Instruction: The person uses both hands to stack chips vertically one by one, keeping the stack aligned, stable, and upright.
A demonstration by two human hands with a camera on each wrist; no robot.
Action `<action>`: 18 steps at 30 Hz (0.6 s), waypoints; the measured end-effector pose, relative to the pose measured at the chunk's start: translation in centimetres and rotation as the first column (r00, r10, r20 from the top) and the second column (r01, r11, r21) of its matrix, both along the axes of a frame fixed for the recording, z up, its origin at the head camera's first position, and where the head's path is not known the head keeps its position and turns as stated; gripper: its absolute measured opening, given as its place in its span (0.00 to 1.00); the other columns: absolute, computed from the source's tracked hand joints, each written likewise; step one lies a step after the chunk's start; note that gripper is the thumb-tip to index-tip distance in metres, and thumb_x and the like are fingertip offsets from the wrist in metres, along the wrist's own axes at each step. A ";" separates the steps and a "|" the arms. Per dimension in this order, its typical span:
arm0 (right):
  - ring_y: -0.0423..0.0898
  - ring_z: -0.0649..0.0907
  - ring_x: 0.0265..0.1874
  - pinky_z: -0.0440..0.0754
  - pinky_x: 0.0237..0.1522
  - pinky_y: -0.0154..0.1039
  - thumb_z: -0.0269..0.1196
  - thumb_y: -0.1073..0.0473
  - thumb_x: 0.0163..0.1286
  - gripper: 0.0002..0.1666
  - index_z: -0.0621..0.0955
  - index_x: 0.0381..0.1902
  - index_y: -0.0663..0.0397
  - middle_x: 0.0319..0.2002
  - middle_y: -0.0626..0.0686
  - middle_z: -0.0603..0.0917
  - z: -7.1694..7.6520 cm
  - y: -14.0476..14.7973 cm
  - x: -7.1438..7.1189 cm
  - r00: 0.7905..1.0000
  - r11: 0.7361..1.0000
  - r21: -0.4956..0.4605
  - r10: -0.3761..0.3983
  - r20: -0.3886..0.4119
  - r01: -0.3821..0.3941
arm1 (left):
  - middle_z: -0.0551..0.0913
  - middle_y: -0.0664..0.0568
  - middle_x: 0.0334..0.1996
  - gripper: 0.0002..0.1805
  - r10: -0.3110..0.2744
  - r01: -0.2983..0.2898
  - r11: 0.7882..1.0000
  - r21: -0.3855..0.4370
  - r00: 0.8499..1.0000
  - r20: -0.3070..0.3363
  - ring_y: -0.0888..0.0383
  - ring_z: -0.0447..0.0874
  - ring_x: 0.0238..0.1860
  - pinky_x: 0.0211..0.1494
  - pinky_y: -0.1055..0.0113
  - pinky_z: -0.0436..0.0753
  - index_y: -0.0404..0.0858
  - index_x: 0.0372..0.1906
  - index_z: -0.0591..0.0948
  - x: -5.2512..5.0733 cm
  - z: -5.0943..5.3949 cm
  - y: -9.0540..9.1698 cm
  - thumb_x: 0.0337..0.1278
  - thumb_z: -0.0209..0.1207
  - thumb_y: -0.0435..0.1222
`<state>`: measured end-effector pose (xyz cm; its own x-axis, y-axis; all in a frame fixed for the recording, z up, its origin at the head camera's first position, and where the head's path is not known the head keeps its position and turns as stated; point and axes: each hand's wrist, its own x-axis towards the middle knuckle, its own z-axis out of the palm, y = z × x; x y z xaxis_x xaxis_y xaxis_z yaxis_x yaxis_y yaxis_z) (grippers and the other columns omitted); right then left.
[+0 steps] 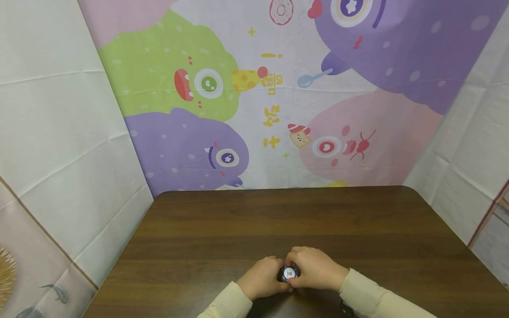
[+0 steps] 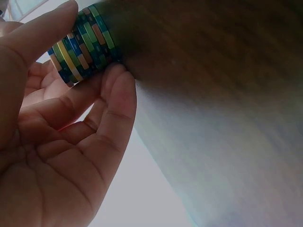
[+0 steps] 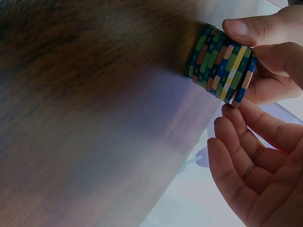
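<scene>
A stack of poker chips (image 1: 289, 273) stands on the table near its front edge, its top chip marked "10". Green, blue, tan and yellow edge markings show on the chip stack (image 2: 85, 42) in the left wrist view. My left hand (image 1: 264, 277) grips the stack from the left, thumb on the near side and fingers on the far side. From the right, my right hand (image 1: 318, 268) pinches the upper end of the stack between thumb and fingertips. In the right wrist view the top chip (image 3: 246, 80) sits slightly askew between them.
The brown wooden table (image 1: 278, 221) reaches back to a cartoon-printed cloth (image 1: 274, 168). White cloth walls (image 1: 115, 168) rise at both sides. A small dark object (image 1: 347, 309) shows beneath the right sleeve (image 1: 366, 291).
</scene>
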<state>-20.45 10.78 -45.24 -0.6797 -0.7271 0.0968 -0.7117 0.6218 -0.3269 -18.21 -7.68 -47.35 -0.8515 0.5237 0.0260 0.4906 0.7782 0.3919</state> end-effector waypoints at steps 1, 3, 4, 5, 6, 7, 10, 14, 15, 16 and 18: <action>0.29 0.70 0.27 0.72 0.29 0.27 0.73 0.50 0.51 0.16 0.83 0.36 0.49 0.32 0.40 0.77 0.0 0.0 0.0 1.000 1.000 0.002 0.000 -0.004 0.000 | 0.80 0.62 0.29 0.19 -0.001 0.001 1.000 0.002 1.000 0.001 0.71 0.70 0.29 0.33 0.76 0.73 0.43 0.36 0.83 0.0 0.0 0.0 0.41 0.74 0.48; 0.29 0.70 0.27 0.72 0.28 0.27 0.73 0.49 0.51 0.16 0.83 0.36 0.49 0.31 0.40 0.77 -0.1 0.0 0.0 1.000 1.000 0.002 -0.001 -0.009 0.001 | 0.80 0.62 0.29 0.19 -0.002 0.002 1.000 0.002 1.000 0.000 0.71 0.70 0.29 0.34 0.76 0.73 0.43 0.37 0.83 0.0 0.0 0.0 0.41 0.74 0.48; 0.29 0.70 0.27 0.72 0.28 0.27 0.73 0.49 0.51 0.16 0.83 0.36 0.49 0.31 0.40 0.77 -0.1 0.0 0.0 1.000 1.000 0.003 -0.001 -0.011 0.001 | 0.80 0.62 0.29 0.19 -0.003 0.003 1.000 0.001 1.000 -0.001 0.71 0.70 0.29 0.34 0.76 0.73 0.43 0.37 0.83 0.0 0.0 0.0 0.41 0.74 0.48; 0.29 0.70 0.27 0.72 0.28 0.27 0.73 0.49 0.51 0.16 0.83 0.36 0.49 0.31 0.39 0.77 -0.1 0.0 0.0 1.000 1.000 0.003 -0.002 -0.013 0.002 | 0.80 0.62 0.29 0.19 -0.003 0.003 1.000 0.000 1.000 -0.003 0.71 0.70 0.29 0.34 0.76 0.73 0.43 0.37 0.83 0.0 0.0 0.0 0.41 0.74 0.48; 0.29 0.70 0.27 0.72 0.28 0.27 0.73 0.49 0.51 0.16 0.83 0.36 0.49 0.31 0.39 0.77 -0.1 0.0 0.0 1.000 1.000 0.003 -0.002 -0.015 0.002 | 0.80 0.62 0.29 0.19 -0.003 0.003 1.000 0.000 1.000 -0.004 0.71 0.71 0.29 0.34 0.76 0.73 0.43 0.37 0.83 0.0 -0.1 0.0 0.41 0.74 0.48; 0.29 0.70 0.27 0.72 0.28 0.27 0.73 0.49 0.51 0.16 0.83 0.36 0.49 0.31 0.39 0.77 -0.1 0.0 0.0 1.000 1.000 0.002 -0.002 -0.014 0.002 | 0.80 0.62 0.29 0.19 -0.003 0.003 1.000 -0.001 1.000 -0.004 0.71 0.71 0.29 0.34 0.76 0.73 0.43 0.37 0.83 -0.1 -0.1 0.0 0.41 0.74 0.48; 0.29 0.70 0.27 0.72 0.28 0.27 0.73 0.49 0.51 0.16 0.83 0.36 0.49 0.31 0.40 0.77 -0.2 0.0 0.0 1.000 1.000 -0.001 -0.002 -0.012 0.002 | 0.80 0.62 0.29 0.19 -0.002 0.002 1.000 -0.005 1.000 -0.007 0.71 0.71 0.29 0.34 0.75 0.73 0.43 0.37 0.83 -0.1 -0.1 0.0 0.41 0.74 0.49; 0.30 0.70 0.27 0.72 0.28 0.27 0.73 0.49 0.51 0.17 0.83 0.36 0.49 0.31 0.40 0.78 -0.2 0.0 0.0 1.000 1.000 0.000 -0.005 -0.009 0.005 | 0.80 0.62 0.29 0.19 0.001 -0.001 1.000 -0.006 1.000 -0.004 0.71 0.71 0.29 0.33 0.75 0.73 0.43 0.37 0.83 -0.1 -0.1 0.0 0.41 0.74 0.49; 0.30 0.70 0.27 0.72 0.28 0.27 0.73 0.48 0.51 0.17 0.83 0.36 0.49 0.31 0.40 0.78 -0.2 0.0 0.0 1.000 1.000 0.002 -0.006 -0.011 0.006 | 0.80 0.62 0.29 0.19 0.001 -0.001 1.000 -0.005 1.000 -0.004 0.70 0.71 0.29 0.33 0.75 0.73 0.43 0.37 0.83 -0.1 -0.1 0.0 0.41 0.74 0.49; 0.30 0.70 0.27 0.72 0.28 0.27 0.73 0.48 0.51 0.17 0.83 0.36 0.49 0.31 0.40 0.78 -0.2 0.0 0.0 1.000 1.000 0.004 -0.007 -0.013 0.007 | 0.80 0.62 0.29 0.19 0.001 -0.001 1.000 -0.004 1.000 0.000 0.70 0.71 0.29 0.33 0.75 0.73 0.43 0.37 0.83 -0.1 -0.1 0.0 0.41 0.74 0.49; 0.30 0.70 0.27 0.72 0.29 0.27 0.73 0.48 0.51 0.17 0.83 0.37 0.48 0.31 0.40 0.77 -0.3 0.0 0.0 1.000 1.000 0.007 -0.008 -0.017 0.008 | 0.80 0.62 0.29 0.19 0.002 -0.002 1.000 -0.001 1.000 0.003 0.71 0.71 0.29 0.33 0.75 0.73 0.44 0.37 0.83 -0.1 -0.1 0.0 0.42 0.74 0.48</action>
<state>-20.42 10.79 -45.50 -0.6841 -0.7221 0.1030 -0.7118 0.6300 -0.3106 -18.31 -7.64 -47.43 -0.8524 0.5225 0.0223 0.4881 0.7795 0.3926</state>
